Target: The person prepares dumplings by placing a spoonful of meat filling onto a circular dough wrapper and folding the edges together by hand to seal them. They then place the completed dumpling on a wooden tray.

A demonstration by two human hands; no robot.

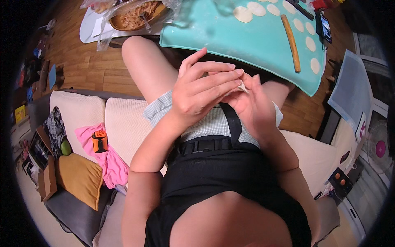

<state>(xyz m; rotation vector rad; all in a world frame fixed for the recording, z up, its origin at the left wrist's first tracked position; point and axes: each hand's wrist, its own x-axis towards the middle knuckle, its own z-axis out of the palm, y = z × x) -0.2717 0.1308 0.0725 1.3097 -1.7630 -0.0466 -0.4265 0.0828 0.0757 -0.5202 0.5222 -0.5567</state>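
Above my lap, my left hand (pixel 200 88) and my right hand (pixel 256 106) meet at the fingertips around a small piece of white dough (pixel 242 87). My fingers cover most of it; a folded, pointed edge shows between them, and I cannot tell whether it holds filling. Beyond my knees lies a turquoise mat (pixel 213 37) bearing several round dough wrappers (pixel 310 44) and a thin wooden rolling pin (pixel 291 44). To the left, a brown bowl (pixel 118 27) contains minced filling (pixel 135 16), with a spoon (pixel 146 23) standing in it.
Clear plastic bags (pixel 103 40) surround the bowl. A smartphone (pixel 325 27) lies by the mat's right edge, near a black-handled tool (pixel 304 11). On the sofa (pixel 123 123) beside me, an orange-and-black device (pixel 99 142) rests on pink cloth (pixel 112 168). A fan (pixel 380 149) stands far right.
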